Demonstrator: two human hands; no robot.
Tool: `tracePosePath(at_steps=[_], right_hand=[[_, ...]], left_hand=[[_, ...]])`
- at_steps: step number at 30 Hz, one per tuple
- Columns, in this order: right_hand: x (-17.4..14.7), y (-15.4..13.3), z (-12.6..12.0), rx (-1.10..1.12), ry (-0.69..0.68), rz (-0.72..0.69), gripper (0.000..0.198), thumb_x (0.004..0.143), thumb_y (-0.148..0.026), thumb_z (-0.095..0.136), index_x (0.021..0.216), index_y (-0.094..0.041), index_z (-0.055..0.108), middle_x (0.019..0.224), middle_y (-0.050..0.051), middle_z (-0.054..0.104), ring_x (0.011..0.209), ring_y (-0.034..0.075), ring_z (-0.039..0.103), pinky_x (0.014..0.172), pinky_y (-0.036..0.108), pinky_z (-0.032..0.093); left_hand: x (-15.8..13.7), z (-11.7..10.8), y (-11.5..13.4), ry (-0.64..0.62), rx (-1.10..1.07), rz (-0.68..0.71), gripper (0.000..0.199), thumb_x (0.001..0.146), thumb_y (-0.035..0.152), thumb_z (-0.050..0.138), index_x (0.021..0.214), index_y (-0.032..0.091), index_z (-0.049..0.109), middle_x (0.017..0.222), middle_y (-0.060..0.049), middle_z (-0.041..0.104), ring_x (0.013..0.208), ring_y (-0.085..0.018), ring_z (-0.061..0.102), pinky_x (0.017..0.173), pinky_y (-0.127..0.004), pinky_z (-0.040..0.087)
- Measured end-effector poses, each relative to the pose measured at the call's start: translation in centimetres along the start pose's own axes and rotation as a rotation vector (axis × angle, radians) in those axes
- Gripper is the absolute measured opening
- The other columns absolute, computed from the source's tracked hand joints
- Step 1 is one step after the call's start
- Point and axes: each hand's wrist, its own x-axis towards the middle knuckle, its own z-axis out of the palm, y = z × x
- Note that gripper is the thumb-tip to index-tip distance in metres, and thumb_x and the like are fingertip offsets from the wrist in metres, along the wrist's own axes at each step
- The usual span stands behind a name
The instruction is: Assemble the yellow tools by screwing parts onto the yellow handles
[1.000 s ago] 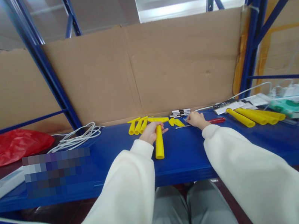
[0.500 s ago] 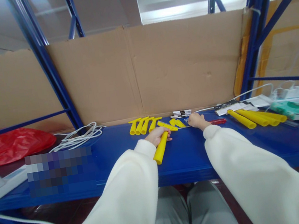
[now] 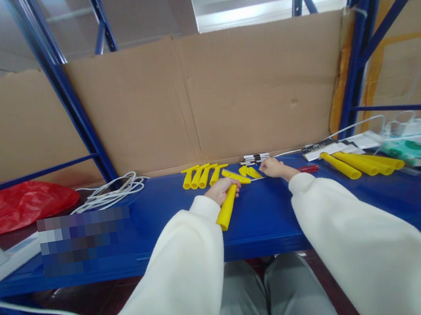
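Observation:
My left hand [image 3: 219, 192] is wrapped round a yellow T-shaped tube [image 3: 228, 209]; its wide hollow end points toward me and its yellow crosspiece [image 3: 236, 176] slants at the far end. My right hand [image 3: 272, 167] is closed in a pinch, just right of some small yellow pieces [image 3: 252, 173]. Whatever its fingers hold, if anything, is too small or hidden to make out. A red-handled tool [image 3: 309, 169] lies by my right wrist, partly hidden behind it. Several T-shaped yellow tubes [image 3: 199, 177] stand side by side beyond my left hand.
Several plain yellow tubes [image 3: 359, 163] lie at the right, near a green-and-white packet [image 3: 413, 151]. Black-and-white items [image 3: 255, 159] sit against the cardboard panel [image 3: 240, 94]. Coiled white cable [image 3: 114, 190] and a red bag [image 3: 22, 204] are at the left. Blue posts [image 3: 79, 114] frame the shelf.
My right hand has shifted slightly up and left, toward the small yellow pieces. My left hand keeps hold of the T-shaped tube in nearly the same place.

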Motion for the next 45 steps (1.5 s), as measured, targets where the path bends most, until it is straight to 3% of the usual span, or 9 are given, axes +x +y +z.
tracePosePath(at_steps=[4,9,15,27,35,45], right_hand=[[-0.2,-0.9,-0.5,0.266,-0.122,-0.246,0.018,0.083,-0.027,0.054,0.074,-0.017,0.066,0.07,0.002,0.064,0.07,0.017,0.057,0.068,0.027,0.045],[-0.9,-2.1,0.0,0.445,-0.23,-0.413,0.016,0.076,-0.032,0.059,0.066,-0.019,0.059,0.063,-0.003,0.055,0.062,0.014,0.047,0.064,0.027,0.041],[-1.0,-2.4,0.6,0.43,-0.246,-0.413,0.016,0.075,-0.03,0.059,0.064,-0.019,0.057,0.062,-0.002,0.055,0.063,0.014,0.047,0.059,0.025,0.037],[-1.3,-2.9,0.4,0.45,-0.18,-0.378,0.012,0.075,-0.024,0.059,0.065,-0.018,0.06,0.067,-0.001,0.057,0.068,0.016,0.052,0.066,0.026,0.041],[-1.3,-2.9,0.3,0.507,-0.21,-0.364,0.012,0.073,-0.023,0.059,0.062,-0.018,0.058,0.064,-0.002,0.055,0.065,0.015,0.051,0.066,0.027,0.041],[-1.5,-2.8,0.4,0.703,-0.158,-0.326,0.014,0.067,-0.021,0.067,0.071,-0.02,0.054,0.069,-0.004,0.055,0.069,0.013,0.052,0.071,0.027,0.045]], left_hand=[[0.1,-0.2,0.0,-0.019,0.0,-0.004,0.019,0.081,0.001,0.047,0.072,0.014,0.058,0.053,0.001,0.048,0.042,-0.008,0.042,0.041,-0.018,0.036],[0.4,-0.3,-0.2,-0.029,0.0,0.009,0.02,0.083,0.002,0.049,0.071,0.015,0.058,0.056,0.0,0.05,0.045,-0.008,0.043,0.046,-0.02,0.038],[0.5,-0.1,-0.3,-0.029,0.026,0.024,0.015,0.081,0.002,0.053,0.075,0.015,0.059,0.056,0.001,0.05,0.044,-0.008,0.044,0.044,-0.019,0.037],[-0.2,0.1,0.0,-0.021,0.047,0.042,0.024,0.086,0.002,0.045,0.067,0.014,0.055,0.054,0.001,0.049,0.043,-0.007,0.042,0.044,-0.018,0.037],[-0.1,0.1,-0.1,-0.049,0.053,0.039,0.027,0.087,0.001,0.045,0.065,0.013,0.054,0.055,0.001,0.049,0.043,-0.007,0.042,0.045,-0.019,0.037],[0.2,-0.1,-0.1,-0.075,0.021,0.031,0.024,0.086,0.002,0.044,0.067,0.013,0.054,0.054,0.002,0.048,0.042,-0.007,0.042,0.042,-0.018,0.036]])
